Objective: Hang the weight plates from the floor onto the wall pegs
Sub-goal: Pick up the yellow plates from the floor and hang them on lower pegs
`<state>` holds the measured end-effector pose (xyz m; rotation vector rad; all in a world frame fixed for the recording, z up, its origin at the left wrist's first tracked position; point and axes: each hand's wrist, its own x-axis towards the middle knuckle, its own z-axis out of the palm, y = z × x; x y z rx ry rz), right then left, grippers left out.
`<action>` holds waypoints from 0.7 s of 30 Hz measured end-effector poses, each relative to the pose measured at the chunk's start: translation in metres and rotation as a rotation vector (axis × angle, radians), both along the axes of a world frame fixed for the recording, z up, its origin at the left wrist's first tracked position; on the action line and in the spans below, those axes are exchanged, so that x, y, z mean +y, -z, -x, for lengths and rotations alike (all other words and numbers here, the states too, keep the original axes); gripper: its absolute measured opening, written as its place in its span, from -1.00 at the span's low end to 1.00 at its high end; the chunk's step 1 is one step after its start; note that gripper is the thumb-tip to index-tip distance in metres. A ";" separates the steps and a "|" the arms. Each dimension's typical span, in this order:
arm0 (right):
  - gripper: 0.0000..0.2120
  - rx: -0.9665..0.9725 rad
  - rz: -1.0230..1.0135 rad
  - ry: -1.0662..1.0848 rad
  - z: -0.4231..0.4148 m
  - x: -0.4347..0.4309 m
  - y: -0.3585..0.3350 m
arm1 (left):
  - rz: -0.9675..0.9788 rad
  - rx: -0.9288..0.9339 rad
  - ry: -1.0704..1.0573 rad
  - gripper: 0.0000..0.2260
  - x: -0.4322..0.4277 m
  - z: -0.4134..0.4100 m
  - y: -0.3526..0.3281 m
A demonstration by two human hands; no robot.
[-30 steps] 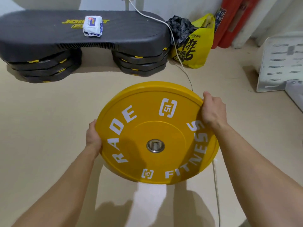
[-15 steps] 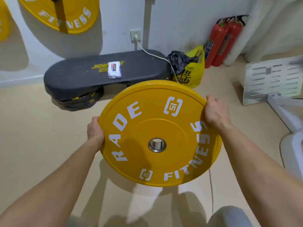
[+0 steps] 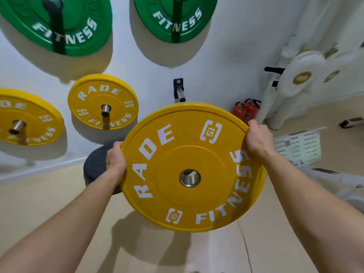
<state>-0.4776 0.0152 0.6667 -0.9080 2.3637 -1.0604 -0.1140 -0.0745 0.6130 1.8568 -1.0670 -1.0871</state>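
Observation:
I hold a yellow weight plate (image 3: pixel 193 168) with white RADE FITNESS lettering in front of me, well above the floor and tilted face up. My left hand (image 3: pixel 116 158) grips its left rim and my right hand (image 3: pixel 258 138) grips its upper right rim. Just above the plate's top edge a bare steel peg (image 3: pixel 180 93) juts from the white wall. To the left, two yellow plates (image 3: pixel 102 101) (image 3: pixel 25 117) hang on pegs. Two green plates (image 3: pixel 59 22) (image 3: pixel 173 16) hang higher up.
A dark step platform (image 3: pixel 96 166) lies on the floor behind my left hand. Two red fire extinguishers (image 3: pixel 246 110) stand in the corner. White gym equipment (image 3: pixel 307 75) and a white slotted panel (image 3: pixel 297 146) fill the right side. A thin cable (image 3: pixel 245 247) runs across the beige floor.
I have raised the plate and my view has tilted up. The wall with its hung plates and the bare peg has come into view, and the step platform is now mostly hidden behind the plate.

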 end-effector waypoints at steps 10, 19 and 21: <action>-0.49 -0.044 0.007 -0.052 0.073 -0.133 -0.084 | 0.187 -0.111 -0.025 -0.66 -0.128 0.060 -0.105; -0.53 -0.045 -0.019 -0.112 0.109 -0.295 -0.088 | 0.114 -0.175 -0.048 -0.62 -0.286 0.097 -0.097; -0.53 -0.045 -0.016 -0.087 0.117 -0.335 -0.079 | 0.105 -0.156 -0.043 -0.61 -0.331 0.107 -0.089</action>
